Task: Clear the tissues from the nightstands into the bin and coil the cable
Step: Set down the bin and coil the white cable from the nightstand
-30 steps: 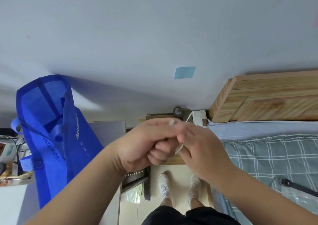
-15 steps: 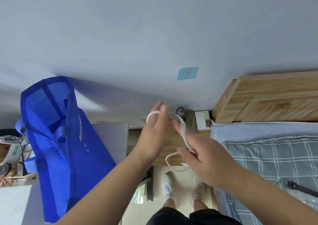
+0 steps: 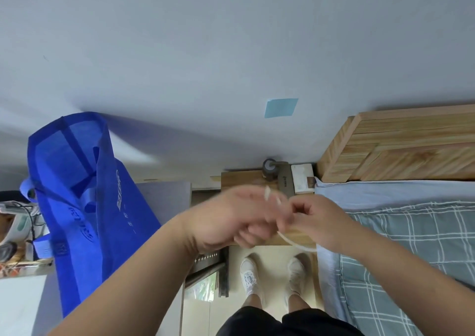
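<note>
Head cam, looking down and forward. Gripping a thin white cable (image 3: 295, 244) with both hands, held up in front of a small light-wood nightstand (image 3: 239, 178). Left hand (image 3: 226, 220) curled right up, wrapped round the bunched part of the cable, with two short white bits poking out just above the knuckles. Right hand (image 3: 318, 222) pinching the same cable, fingertips touching the left hand's. Loads of motion blur right at that spot, so can't tell how many loops in there. Dangling under the right hand: one curved run of cable, sagging across the nightstand's near edge.

Parked at the back of the nightstand, against the plain grey wall (image 3: 231, 52): a dark grey roll of tape (image 3: 269, 167), a flat olive-grey case (image 3: 284, 181) just beside it, then a white cardboard box (image 3: 303, 178) right next to the case, on the bed side.

Over on the left: a big royal-blue non-woven tote bag (image 3: 77, 194), standing upright with its mouth open. Further left, a jumble of gear with black wires (image 3: 18, 227), too cut off to make out.

On the right: a bed with a grey-green plaid cover (image 3: 411, 232), a pale blue sheet (image 3: 385, 189) and a chunky pine headboard (image 3: 398, 150) just beside the nightstand. Stuck on the wall above the nightstand: a light blue square sticky note (image 3: 281, 107).

Down at the bottom: black shorts (image 3: 257, 320) and a pair of white sneakers (image 3: 249, 276) on a cream floor (image 3: 272, 258), in front of the nightstand.
</note>
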Motion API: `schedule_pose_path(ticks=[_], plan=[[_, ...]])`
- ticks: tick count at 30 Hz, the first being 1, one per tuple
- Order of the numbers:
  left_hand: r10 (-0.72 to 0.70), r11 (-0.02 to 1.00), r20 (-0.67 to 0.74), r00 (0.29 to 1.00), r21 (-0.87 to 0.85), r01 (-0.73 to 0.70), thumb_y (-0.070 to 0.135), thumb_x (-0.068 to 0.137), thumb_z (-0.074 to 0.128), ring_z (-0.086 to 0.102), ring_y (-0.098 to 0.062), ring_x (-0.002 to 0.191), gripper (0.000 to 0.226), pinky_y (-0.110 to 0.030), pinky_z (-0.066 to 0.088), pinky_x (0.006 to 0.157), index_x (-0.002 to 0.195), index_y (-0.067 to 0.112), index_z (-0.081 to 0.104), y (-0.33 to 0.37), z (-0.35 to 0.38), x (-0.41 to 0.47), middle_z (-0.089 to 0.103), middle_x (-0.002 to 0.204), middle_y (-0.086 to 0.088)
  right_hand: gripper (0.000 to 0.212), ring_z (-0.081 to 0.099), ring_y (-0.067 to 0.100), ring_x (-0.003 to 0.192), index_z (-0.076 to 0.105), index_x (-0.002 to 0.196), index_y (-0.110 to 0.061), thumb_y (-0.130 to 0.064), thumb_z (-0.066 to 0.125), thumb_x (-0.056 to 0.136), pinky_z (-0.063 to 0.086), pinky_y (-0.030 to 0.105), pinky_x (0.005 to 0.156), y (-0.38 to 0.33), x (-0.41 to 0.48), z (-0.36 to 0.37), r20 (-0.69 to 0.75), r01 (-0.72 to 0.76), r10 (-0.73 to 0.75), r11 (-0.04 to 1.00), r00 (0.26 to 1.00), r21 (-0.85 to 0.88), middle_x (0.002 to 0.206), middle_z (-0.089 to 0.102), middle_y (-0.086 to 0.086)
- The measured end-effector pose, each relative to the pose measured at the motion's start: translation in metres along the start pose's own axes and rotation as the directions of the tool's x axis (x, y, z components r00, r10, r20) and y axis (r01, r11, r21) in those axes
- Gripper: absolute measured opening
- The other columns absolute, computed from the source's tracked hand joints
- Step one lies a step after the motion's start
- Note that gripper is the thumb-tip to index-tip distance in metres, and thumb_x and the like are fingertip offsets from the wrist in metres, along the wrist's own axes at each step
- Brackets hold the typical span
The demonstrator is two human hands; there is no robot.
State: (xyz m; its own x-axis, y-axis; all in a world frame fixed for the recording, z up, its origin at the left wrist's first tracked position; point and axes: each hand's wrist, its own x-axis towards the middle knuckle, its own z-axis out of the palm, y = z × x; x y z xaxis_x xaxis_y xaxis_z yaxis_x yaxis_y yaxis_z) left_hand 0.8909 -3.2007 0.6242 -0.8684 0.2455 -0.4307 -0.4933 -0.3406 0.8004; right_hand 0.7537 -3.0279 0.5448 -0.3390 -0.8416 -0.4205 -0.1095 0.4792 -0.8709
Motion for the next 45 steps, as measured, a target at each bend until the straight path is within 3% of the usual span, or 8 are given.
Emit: schedule_pose_path(ticks=[5,14,21,29,34,41,43,45], plan=[[-0.208,0.443,-0.311,0.927,0.815,0.373,0.084,0.094,0.040,0.055,-0.016,0.067,0.077,-0.036,0.046,0.067,0.095,0.012,0.067,-0.027,0.002,0.016,0.059,0.080,0.002,0.042,0.045,0.002,0.052,0.066,0.080,-0.030,-0.071,0.065,0.075,0.038,0.025,0.057,-0.015,0.016,-0.015,0.038,-0.038,0.051,0.962,0.998,-0.269,0.059,0.057,-0.010],[0.135,0.978,-0.849,0.511,0.033,-0.204,0.059,0.094,0.051,0.044,-0.012,0.055,0.044,-0.031,0.040,0.058,0.088,0.017,0.061,-0.047,-0.036,0.041,0.048,0.061,0.011,0.034,0.035,0.009,0.046,0.067,0.070,-0.030,-0.037,0.061,0.103,0.030,0.020,0.046,-0.031,-0.006,0.004,0.149,-0.153,0.115,0.950,0.982,0.273,0.057,0.046,-0.010],[0.198,0.537,-0.353,0.914,-0.742,-0.403,0.031,0.103,0.050,0.040,-0.012,0.048,0.028,-0.024,0.040,0.048,0.082,0.017,0.063,-0.024,-0.029,0.029,0.041,0.063,0.005,0.031,0.036,0.011,0.049,0.065,0.074,-0.025,-0.034,0.063,0.104,0.035,0.024,0.050,-0.012,-0.012,0.034,0.324,-0.245,0.131,0.907,0.937,0.342,0.059,0.045,-0.006],[-0.094,0.995,0.117,0.989,-0.025,0.097,0.032,0.103,0.057,0.026,-0.008,0.047,0.029,-0.018,0.021,0.042,0.075,0.024,0.058,-0.028,-0.020,0.010,0.035,0.058,0.011,0.025,0.044,0.004,0.062,0.071,0.074,-0.034,-0.057,0.080,0.075,0.035,0.018,0.058,0.004,0.007,0.002,0.122,0.004,0.001,0.999,0.993,-0.042,0.063,0.052,-0.016],[-0.257,0.654,-0.163,0.953,0.697,0.295,0.078,0.096,0.045,0.046,-0.003,0.053,0.069,-0.015,0.038,0.057,0.090,0.014,0.071,-0.034,-0.012,0.015,0.050,0.068,0.007,0.013,0.056,0.010,0.056,0.073,0.083,-0.036,-0.027,0.074,0.093,0.047,0.028,0.059,-0.003,0.015,-0.006,0.028,-0.014,0.014,1.000,1.000,-0.004,0.067,0.073,-0.009],[0.001,0.861,-0.426,0.905,0.461,0.216,0.078,0.098,0.018,0.060,0.015,0.091,0.062,-0.029,0.049,0.091,0.095,0.043,0.069,-0.057,-0.007,0.028,0.068,0.103,0.010,0.024,0.074,0.007,0.070,0.075,0.091,-0.039,-0.021,0.064,0.103,0.058,0.022,0.066,-0.010,0.004,0.024,-0.298,0.119,-0.072,0.982,0.952,0.144,0.077,0.076,-0.010],[0.125,0.922,-0.576,0.808,0.369,0.121,0.070,0.103,0.026,0.054,-0.012,0.142,0.061,-0.043,0.042,0.120,0.143,0.038,0.060,-0.068,-0.007,0.036,0.063,0.149,-0.008,0.029,0.078,0.010,0.089,0.077,0.099,-0.035,-0.013,0.059,0.105,0.061,0.022,0.077,-0.014,-0.002,0.031,-0.355,0.159,-0.046,0.942,0.934,0.295,0.094,0.081,-0.007],[0.154,0.980,-0.771,0.618,0.200,0.005,0.052,0.111,0.043,0.072,-0.021,0.113,0.051,-0.041,0.057,0.099,0.151,0.022,0.054,-0.071,-0.010,0.041,0.075,0.120,-0.012,0.027,0.080,0.018,0.092,0.076,0.106,-0.023,-0.007,0.054,0.106,0.063,0.025,0.076,-0.017,-0.007,0.036,-0.347,0.135,0.040,0.874,0.937,0.467,0.100,0.082,0.001]])
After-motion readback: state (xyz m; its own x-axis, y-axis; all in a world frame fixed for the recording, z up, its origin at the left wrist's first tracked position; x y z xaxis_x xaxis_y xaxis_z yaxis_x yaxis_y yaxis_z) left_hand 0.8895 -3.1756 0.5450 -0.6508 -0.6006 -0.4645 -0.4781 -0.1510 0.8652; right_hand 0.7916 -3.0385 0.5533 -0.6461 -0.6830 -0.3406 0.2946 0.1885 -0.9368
